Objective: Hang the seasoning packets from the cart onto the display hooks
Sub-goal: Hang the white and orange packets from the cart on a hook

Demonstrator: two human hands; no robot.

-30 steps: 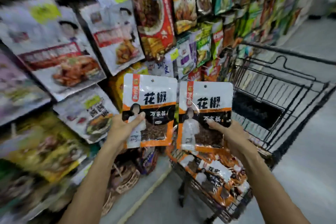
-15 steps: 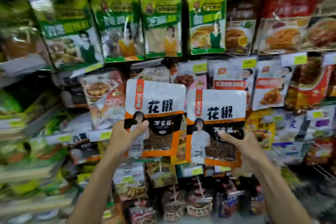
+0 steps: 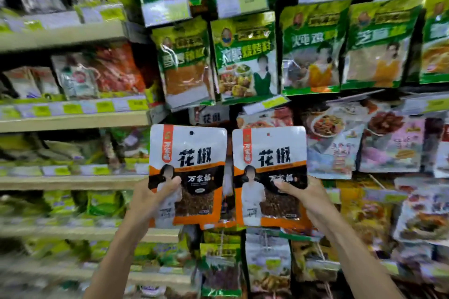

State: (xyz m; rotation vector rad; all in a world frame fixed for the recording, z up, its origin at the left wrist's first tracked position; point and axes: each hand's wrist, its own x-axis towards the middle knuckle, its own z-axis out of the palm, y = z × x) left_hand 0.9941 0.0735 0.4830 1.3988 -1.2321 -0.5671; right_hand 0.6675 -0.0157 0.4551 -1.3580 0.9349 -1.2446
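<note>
Holding two matching packets up side by side, the person faces the display. The left hand (image 3: 149, 199) grips the lower left corner of the left Sichuan pepper packet (image 3: 192, 153), with the thumb laid across the front and the fingers hidden behind it. The right hand (image 3: 309, 195) grips the lower right corner of the right Sichuan pepper packet (image 3: 272, 153) the same way, thumb on the front. Both packets are upright, white on top with an orange band and a dark window below, and their inner edges are almost touching. The left one shows a small hang hole (image 3: 191, 133) near its top edge; neither packet is on a hook. Just behind them hang rows of other pouches: green seasoning pouches (image 3: 245, 56) above, pink and white pouches (image 3: 388, 143) to the right. Yellow price tags (image 3: 274, 102) jut out between the rows. To the left, pale shelves (image 3: 73, 121) carry blurred bags.
</note>
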